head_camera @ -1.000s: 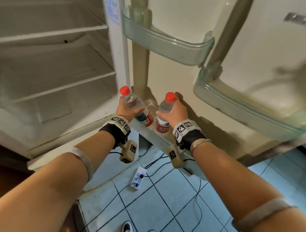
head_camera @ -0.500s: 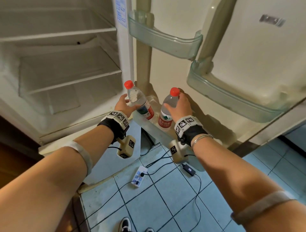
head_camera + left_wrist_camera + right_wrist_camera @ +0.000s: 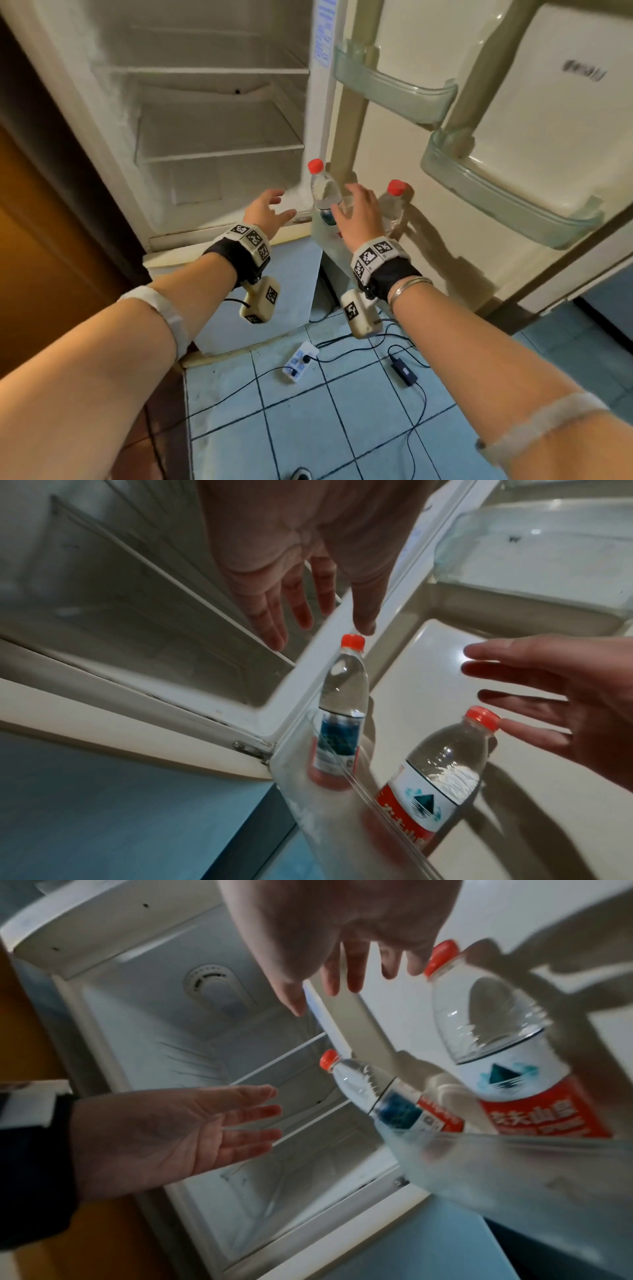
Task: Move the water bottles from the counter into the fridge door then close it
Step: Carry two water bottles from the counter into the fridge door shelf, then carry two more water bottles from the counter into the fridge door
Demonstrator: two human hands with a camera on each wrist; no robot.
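Note:
Two clear water bottles with red caps stand upright in the lowest shelf [image 3: 359,785] of the open fridge door. In the head view the left bottle [image 3: 323,195] is nearest the hinge and the right bottle [image 3: 394,202] stands beside it. My left hand [image 3: 279,205] hovers open to the left of the left bottle, apart from it. My right hand [image 3: 346,202] is open in front of the gap between the bottles and holds nothing. The left wrist view shows both bottles [image 3: 344,693] [image 3: 441,772] free of fingers. The right wrist view shows the same pair [image 3: 377,1093] [image 3: 496,1031] behind the frosted shelf wall [image 3: 496,1172].
The fridge cabinet [image 3: 219,150] stands open with bare white shelves. Two green-tinted door shelves [image 3: 394,89] [image 3: 507,195] jut out above the bottles. On the blue tiled floor lie a power strip [image 3: 299,361], a black adapter [image 3: 404,371] and cables. A brown wooden panel [image 3: 41,257] is at the left.
Both hands have let go of the bottles and drawn back with fingers spread. The bottles now stand by themselves in the lowest door shelf.

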